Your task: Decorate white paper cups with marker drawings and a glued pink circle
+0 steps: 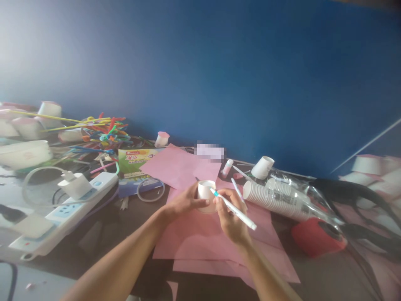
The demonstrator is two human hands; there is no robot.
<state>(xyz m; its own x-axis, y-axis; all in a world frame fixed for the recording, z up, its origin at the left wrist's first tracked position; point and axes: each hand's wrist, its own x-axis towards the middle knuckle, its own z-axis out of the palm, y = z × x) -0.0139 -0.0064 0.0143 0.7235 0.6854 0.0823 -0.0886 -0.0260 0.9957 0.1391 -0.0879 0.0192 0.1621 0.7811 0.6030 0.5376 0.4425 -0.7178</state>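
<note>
A white paper cup [206,190] stands over the pink paper [200,242] in the middle of the table. My left hand [189,198] is closed around the cup's left side, thumb across its front. In my right hand [232,213] is a white marker pen [236,212], pinched between thumb and fingers. Its blue-green tip end reaches the cup's right side; whether it touches the wall I cannot tell. Another pink sheet [184,167] lies just behind the cup.
Stacked paper cups in plastic [275,198] lie to the right, near a red object [316,238] and a lone cup [262,167]. A power strip [65,213] with plugs and colourful pipe cleaners [106,129] are on the left. A tape roll [151,190] rests beside the pink sheets. Behind rises a blue wall.
</note>
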